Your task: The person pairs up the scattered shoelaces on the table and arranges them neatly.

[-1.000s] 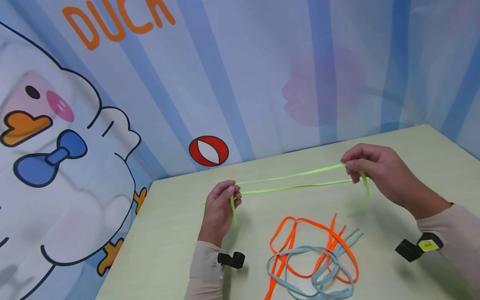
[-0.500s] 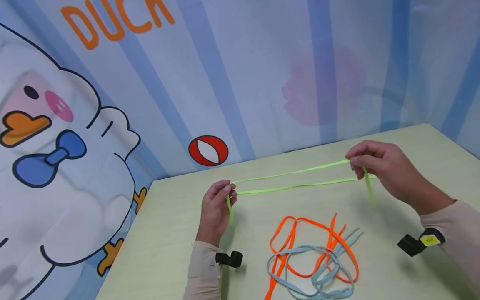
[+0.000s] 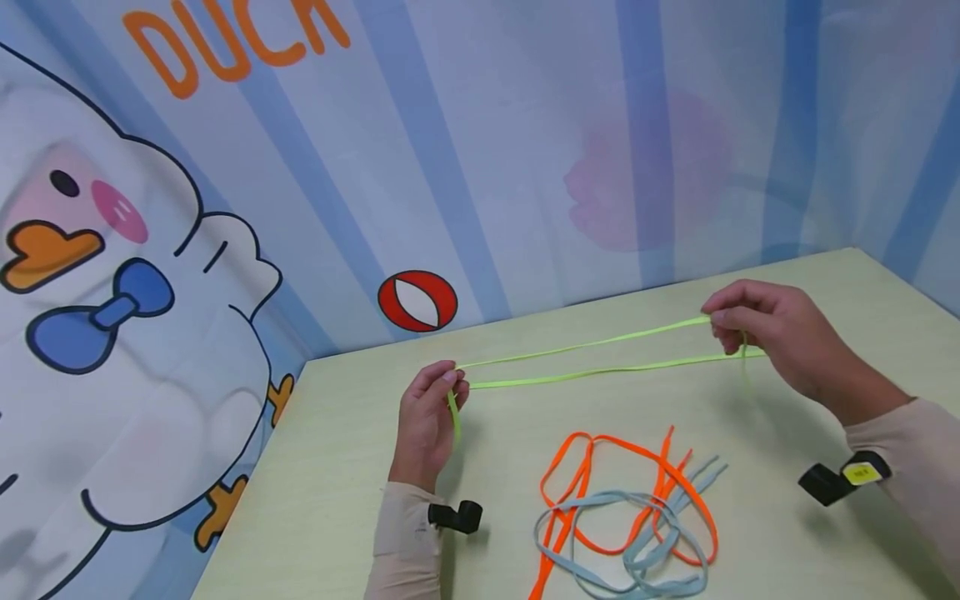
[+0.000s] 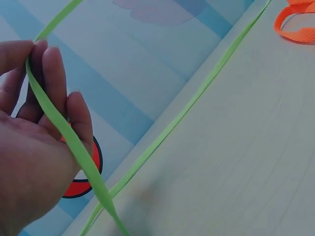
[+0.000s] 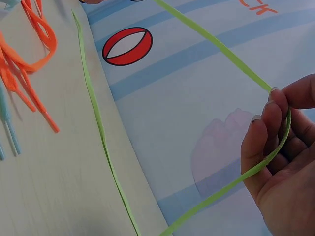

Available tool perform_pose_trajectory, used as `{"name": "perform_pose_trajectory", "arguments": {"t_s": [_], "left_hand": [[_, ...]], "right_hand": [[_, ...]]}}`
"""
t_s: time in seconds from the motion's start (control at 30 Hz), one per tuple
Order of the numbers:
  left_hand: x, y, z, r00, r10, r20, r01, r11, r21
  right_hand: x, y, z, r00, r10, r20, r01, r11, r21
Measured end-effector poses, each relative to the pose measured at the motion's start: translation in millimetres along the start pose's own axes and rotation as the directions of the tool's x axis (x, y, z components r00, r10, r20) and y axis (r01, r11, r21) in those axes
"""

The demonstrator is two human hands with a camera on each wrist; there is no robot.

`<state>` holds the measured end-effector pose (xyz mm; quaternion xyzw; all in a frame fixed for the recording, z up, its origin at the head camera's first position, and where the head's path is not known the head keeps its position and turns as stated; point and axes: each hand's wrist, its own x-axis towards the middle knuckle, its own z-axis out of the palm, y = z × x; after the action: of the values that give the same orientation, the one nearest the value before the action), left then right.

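A lime-green shoelace [image 3: 585, 344] stretches above the table between both hands. My left hand [image 3: 422, 425] pinches one part between thumb and fingertips, and a loose piece hangs below its palm. At the right, my right hand [image 3: 787, 337] pinches the other part, with a short piece dangling beneath. In the right wrist view the shoelace [image 5: 221, 48] bends round behind the fingertips and curves down past the palm. A second lime strand [image 4: 170, 129] lies along the tabletop beneath; whether it belongs to the same lace I cannot tell.
Nearer the front, an orange shoelace [image 3: 630, 447] and a light blue shoelace [image 3: 637, 563] lie loosely tangled on the pale tabletop [image 3: 315, 475]. Behind the table hangs a striped cloth backdrop [image 3: 525, 167] with a printed duck. Each wrist wears a black camera.
Both hands have moved slightly apart, the left one leftward, the right one rightward and a little up, drawing out the span of lime shoelace. The orange and blue laces have stayed put.
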<state>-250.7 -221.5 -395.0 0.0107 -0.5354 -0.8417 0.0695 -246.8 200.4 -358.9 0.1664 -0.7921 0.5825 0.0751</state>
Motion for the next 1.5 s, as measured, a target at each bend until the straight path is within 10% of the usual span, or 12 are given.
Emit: {"name": "perform_pose_trajectory", "arguments": {"t_s": [0.83,1.5], "left_hand": [[6.8,1.1,-8.4,0.982,-0.077,-0.173,0.085,0.996,0.041],[6.6,0.4,-12.9,0.985,-0.102,-0.139,0.096,0.994,-0.048]], "right_hand": [[3.4,17,-9,0.999,0.044,-0.022,-0.045,0.997,-0.062],[5.1,25,-14,0.994,0.098,-0.048,-0.102,0.991,-0.086]]}}
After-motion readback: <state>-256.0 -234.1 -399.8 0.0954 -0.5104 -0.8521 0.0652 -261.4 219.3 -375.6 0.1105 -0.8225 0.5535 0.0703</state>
